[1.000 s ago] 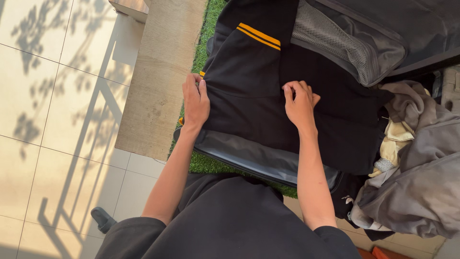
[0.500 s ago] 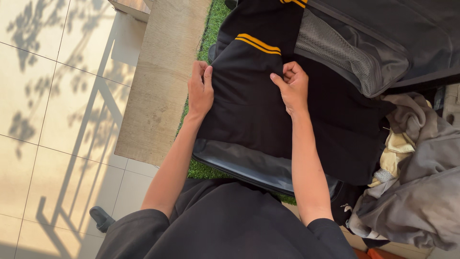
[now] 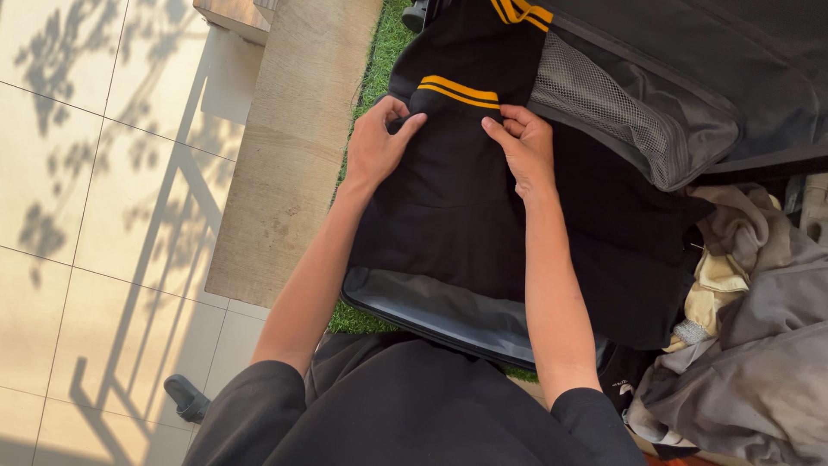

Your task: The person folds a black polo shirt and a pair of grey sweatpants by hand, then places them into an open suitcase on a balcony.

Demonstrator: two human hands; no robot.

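Seen from above: left hand (image 3: pixel 377 142) and right hand (image 3: pixel 523 147), each pinching a fold of the black fabric garment with orange stripes (image 3: pixel 457 207), now higher and closer together than a moment ago. Garment spread over the open grey-lined black suitcase (image 3: pixel 448 315), its near rim uncovered. Green artificial turf (image 3: pixel 379 60) and pale stone ledge (image 3: pixel 285 147) left; heap of grey and cream clothes (image 3: pixel 750 328) crowding the right.

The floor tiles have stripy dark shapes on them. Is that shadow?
Head view: yes, low warm sun throws railing and leaf shadows across the pale floor tiles; the left hand and right hand on the black garment look sharp, not blurred.
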